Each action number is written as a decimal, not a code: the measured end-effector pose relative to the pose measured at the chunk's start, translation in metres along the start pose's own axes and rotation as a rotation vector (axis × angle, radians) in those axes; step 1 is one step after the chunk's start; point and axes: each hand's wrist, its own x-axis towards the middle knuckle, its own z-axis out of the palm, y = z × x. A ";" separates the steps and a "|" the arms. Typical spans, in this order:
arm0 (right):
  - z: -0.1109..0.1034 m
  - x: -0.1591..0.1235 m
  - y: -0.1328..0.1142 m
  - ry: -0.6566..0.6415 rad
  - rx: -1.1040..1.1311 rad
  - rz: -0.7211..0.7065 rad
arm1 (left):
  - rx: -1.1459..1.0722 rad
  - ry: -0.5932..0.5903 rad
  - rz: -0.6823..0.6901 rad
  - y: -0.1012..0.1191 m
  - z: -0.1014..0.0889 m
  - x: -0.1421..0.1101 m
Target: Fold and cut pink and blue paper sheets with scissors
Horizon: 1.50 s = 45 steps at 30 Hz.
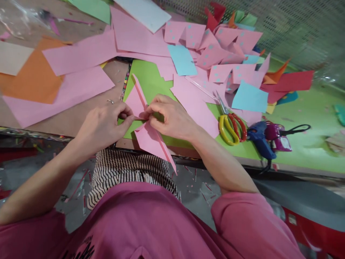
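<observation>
A folded piece of pink paper [155, 142] lies across the table's front edge, one pointed end sticking up at the back and the other hanging over the front. My left hand [104, 120] pinches its left side at the middle between thumb and finger. Close beside it, my right hand [168, 115] grips the same paper at the middle with curled fingers. The two hands nearly meet over a crease. Beneath them is a bright green sheet [145, 68]. Part of the fold is hidden behind the fingers of my right hand.
Scissors [229, 126] with yellow and red handles lie to the right, beside a blue glue gun [261, 138] and a purple object [277, 136]. Pink cutouts with blue dots [212, 55] are heaped behind. Orange paper [35, 77] and pink sheets [59, 97] lie left.
</observation>
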 end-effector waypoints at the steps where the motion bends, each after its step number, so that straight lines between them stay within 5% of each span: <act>1: 0.000 0.000 0.000 0.003 -0.005 0.002 | 0.010 0.004 0.002 0.000 0.001 0.000; 12: 0.000 0.001 0.001 -0.006 -0.018 0.013 | 0.141 0.050 0.051 0.005 0.003 0.005; 21: -0.001 0.002 0.002 -0.008 0.027 0.028 | 0.150 -0.043 0.352 -0.007 -0.005 0.008; 27: -0.010 0.000 0.002 0.000 0.029 0.046 | 0.066 -0.044 0.207 -0.007 0.002 0.009; 45: -0.017 -0.009 -0.007 -0.119 -0.165 -0.036 | 0.080 -0.042 0.060 0.009 0.001 0.013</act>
